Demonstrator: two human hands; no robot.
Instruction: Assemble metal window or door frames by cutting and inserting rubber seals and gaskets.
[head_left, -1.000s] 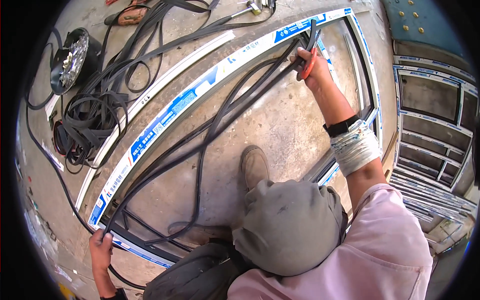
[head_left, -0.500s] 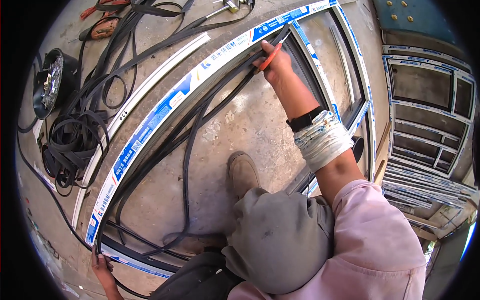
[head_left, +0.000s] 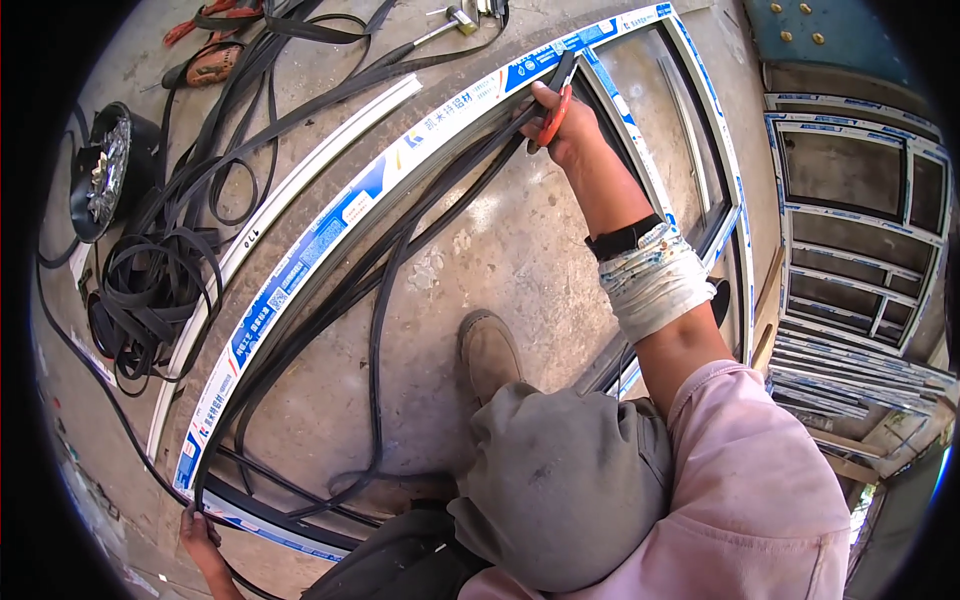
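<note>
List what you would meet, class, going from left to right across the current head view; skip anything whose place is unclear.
Black bucket → left hand → hammer → right hand holding a red-handled tool → white forearm wrap → barred blue-and-white frame.

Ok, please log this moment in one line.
left hand: black strip, at window-frame corner | right hand: red-handled scissors, black strip

The right hand (head_left: 572, 128), with the red-handled scissors (head_left: 556, 118), has come nearer the frame's long rail (head_left: 322, 240). The black strips (head_left: 345, 290) now run closer along it. The left hand (head_left: 203, 542) has dropped slightly.
</note>
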